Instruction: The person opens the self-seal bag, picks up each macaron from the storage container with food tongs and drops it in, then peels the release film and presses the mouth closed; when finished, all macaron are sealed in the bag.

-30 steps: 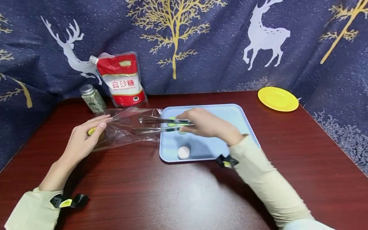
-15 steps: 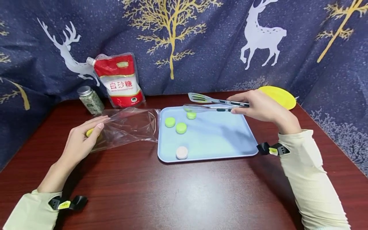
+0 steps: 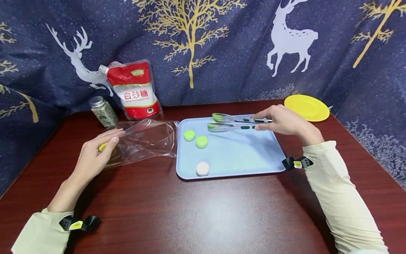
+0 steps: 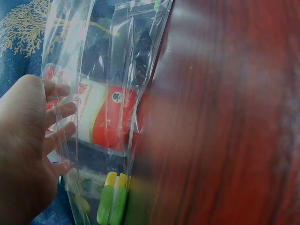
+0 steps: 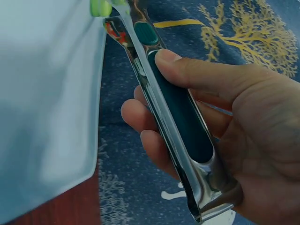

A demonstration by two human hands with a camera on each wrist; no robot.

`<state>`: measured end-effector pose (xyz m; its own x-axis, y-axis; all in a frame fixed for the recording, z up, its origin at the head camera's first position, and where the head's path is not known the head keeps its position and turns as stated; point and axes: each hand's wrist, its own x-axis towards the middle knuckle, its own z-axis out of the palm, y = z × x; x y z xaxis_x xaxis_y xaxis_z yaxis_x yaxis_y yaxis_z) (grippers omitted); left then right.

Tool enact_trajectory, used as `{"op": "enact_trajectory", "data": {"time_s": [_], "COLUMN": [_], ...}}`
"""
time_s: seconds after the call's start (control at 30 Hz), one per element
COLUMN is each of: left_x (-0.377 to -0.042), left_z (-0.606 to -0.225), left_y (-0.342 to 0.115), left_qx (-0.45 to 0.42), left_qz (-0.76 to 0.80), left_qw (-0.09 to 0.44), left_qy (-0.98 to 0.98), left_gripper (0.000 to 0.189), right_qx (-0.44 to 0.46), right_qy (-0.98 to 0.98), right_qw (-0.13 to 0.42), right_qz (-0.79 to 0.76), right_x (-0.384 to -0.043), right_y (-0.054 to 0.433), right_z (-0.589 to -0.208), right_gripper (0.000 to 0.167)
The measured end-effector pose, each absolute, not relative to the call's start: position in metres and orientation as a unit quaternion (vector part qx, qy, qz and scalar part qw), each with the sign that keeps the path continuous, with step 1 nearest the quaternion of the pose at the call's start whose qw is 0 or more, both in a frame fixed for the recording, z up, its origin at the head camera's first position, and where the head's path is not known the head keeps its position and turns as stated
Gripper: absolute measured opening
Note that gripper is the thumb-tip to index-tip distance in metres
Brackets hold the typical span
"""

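My left hand (image 3: 95, 151) holds a clear plastic bag (image 3: 149, 141) lying on the table, its mouth toward the tray. A yellow macaron (image 3: 102, 147) shows between thumb and fingers; green and yellow macarons (image 4: 112, 201) show through the film in the left wrist view. My right hand (image 3: 283, 121) grips metal tongs (image 5: 180, 108) with dark green grip pads. Their tips are at a green macaron (image 3: 215, 124) near the tray's far edge; whether they clasp it I cannot tell. Two more green macarons (image 3: 201, 141) and a white one (image 3: 202, 169) rest on the light blue tray (image 3: 247, 164).
Behind the bag stand a red and white sugar pouch (image 3: 136, 90) and a leaning glass jar (image 3: 104, 112) with a metal lid. A yellow plate (image 3: 307, 107) lies at the far right. A dark blue patterned cloth (image 3: 234, 63) hangs behind the table.
My right hand has carried the tongs from the bag's mouth to the far side of the tray, then lowered their tips around a green macaron. The left hand has stayed at the bag.
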<state>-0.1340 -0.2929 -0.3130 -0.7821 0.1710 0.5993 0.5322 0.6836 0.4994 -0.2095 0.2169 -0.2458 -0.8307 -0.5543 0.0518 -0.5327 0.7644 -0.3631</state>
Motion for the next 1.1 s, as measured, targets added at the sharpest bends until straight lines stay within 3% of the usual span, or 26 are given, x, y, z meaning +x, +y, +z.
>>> {"op": "enact_trajectory", "data": {"time_s": [0.27, 1.1], "left_x": [-0.132, -0.134], "left_z": [-0.313, -0.314], "left_y": [-0.293, -0.292], "left_qx": [-0.200, -0.192], "left_qz": [-0.342, -0.350], "left_qw": [0.266, 0.254], "left_qy": [-0.879, -0.881], "left_gripper": [0.027, 0.027], "right_qx": [-0.300, -0.335], "right_qy": [0.931, 0.924], "right_qw": [0.050, -0.036], "right_qz": [-0.201, -0.179], "right_x": [-0.214, -0.209], "right_y": [0.214, 0.217], "right_z": [-0.257, -0.244], "right_gripper": [0.035, 0.029]}}
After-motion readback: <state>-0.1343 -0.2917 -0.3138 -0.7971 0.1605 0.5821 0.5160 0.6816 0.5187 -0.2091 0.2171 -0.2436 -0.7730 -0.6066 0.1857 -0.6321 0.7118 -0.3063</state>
